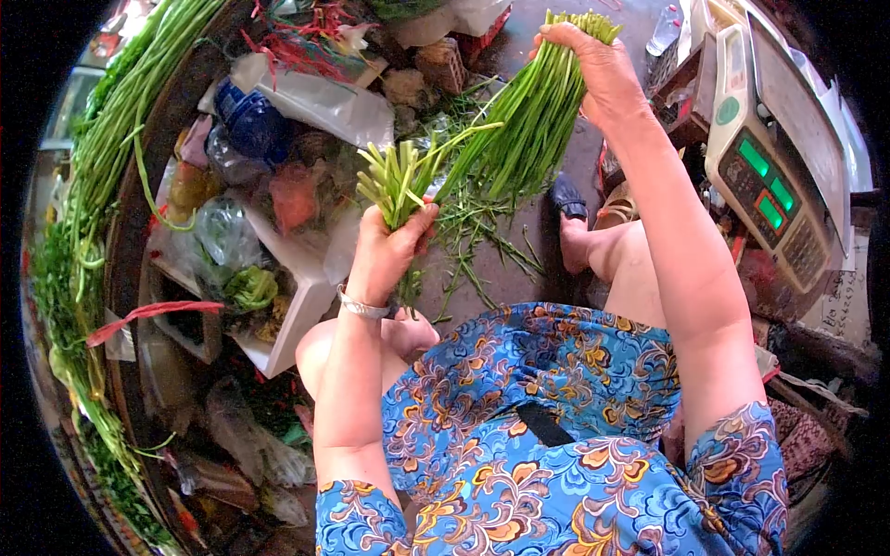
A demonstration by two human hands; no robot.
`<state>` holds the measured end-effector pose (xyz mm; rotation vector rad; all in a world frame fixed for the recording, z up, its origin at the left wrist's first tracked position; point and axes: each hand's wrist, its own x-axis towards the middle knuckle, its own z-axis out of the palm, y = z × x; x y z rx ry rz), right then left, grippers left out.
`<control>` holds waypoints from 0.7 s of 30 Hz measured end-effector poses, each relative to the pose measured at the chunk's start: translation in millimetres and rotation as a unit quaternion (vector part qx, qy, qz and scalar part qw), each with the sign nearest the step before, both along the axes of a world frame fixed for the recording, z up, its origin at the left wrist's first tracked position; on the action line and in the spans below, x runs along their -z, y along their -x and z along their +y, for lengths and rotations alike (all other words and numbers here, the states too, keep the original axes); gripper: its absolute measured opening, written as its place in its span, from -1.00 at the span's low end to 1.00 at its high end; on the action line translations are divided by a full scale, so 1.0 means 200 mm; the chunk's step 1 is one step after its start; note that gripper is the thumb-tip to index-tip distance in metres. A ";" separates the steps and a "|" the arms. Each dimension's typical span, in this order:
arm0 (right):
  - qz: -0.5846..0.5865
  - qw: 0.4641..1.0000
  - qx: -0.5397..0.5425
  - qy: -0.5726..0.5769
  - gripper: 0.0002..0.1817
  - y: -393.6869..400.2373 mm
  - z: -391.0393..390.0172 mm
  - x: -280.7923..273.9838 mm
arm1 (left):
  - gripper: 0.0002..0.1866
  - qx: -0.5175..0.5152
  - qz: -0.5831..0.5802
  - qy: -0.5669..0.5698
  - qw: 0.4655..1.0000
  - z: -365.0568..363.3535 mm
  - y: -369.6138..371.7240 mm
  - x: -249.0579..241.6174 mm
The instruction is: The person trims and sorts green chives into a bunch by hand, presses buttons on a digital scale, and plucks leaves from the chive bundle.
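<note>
My left hand, with a pale bracelet at the wrist, is closed around a short bunch of green stalks. Their pale cut ends stick up above the fist. Up and to the right, my right hand grips a larger bunch of long thin green stalks near its pale ends. That bunch hangs down and leftward, its lower tips close to the left-hand bunch. A few stalks stretch between the two bunches. Loose green pieces lie scattered on the floor below.
A digital scale with lit green digits stands at right. Long green vegetables line the ledge at left. Nearer are a white foam box, plastic bags, a blue container and red strings. A bottle lies at the back.
</note>
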<state>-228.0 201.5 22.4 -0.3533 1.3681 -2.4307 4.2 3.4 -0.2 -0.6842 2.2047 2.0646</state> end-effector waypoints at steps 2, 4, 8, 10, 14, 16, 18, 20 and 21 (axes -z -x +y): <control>0.016 1.000 -0.003 -0.020 -0.83 0.01 0.02 0.02 | -0.85 -0.005 0.002 -0.011 1.000 0.01 0.00 0.00; 0.029 0.998 0.012 -0.053 -0.83 0.00 0.02 0.01 | -0.85 0.008 0.011 0.009 1.000 0.01 0.00 0.01; 0.025 0.998 0.015 -0.053 -0.83 -0.01 0.01 0.01 | -0.85 0.029 -0.007 0.054 0.998 0.00 0.01 0.01; 0.027 0.998 0.031 -0.044 -0.82 -0.02 0.00 0.01 | -0.84 0.020 -0.014 0.055 0.998 0.00 0.02 0.00; 0.008 0.999 0.043 -0.015 -0.91 -0.03 0.00 -0.01 | -0.84 0.000 -0.022 0.075 0.997 -0.03 0.02 0.02; 0.001 0.998 0.058 -0.005 -0.92 -0.03 0.00 -0.02 | -0.85 -0.018 -0.009 0.058 0.998 -0.04 0.01 0.01; 0.006 0.998 0.062 0.000 -0.92 0.00 0.01 -0.02 | -0.86 -0.020 -0.003 0.049 0.999 -0.05 0.00 0.01; 0.010 0.998 0.065 0.006 -0.91 0.02 0.04 0.00 | -0.84 -0.041 0.008 0.070 0.997 -0.04 -0.01 -0.02; 0.015 0.998 0.066 -0.003 -0.90 0.03 0.06 -0.01 | -0.84 -0.042 0.008 0.070 0.997 -0.04 -0.01 -0.02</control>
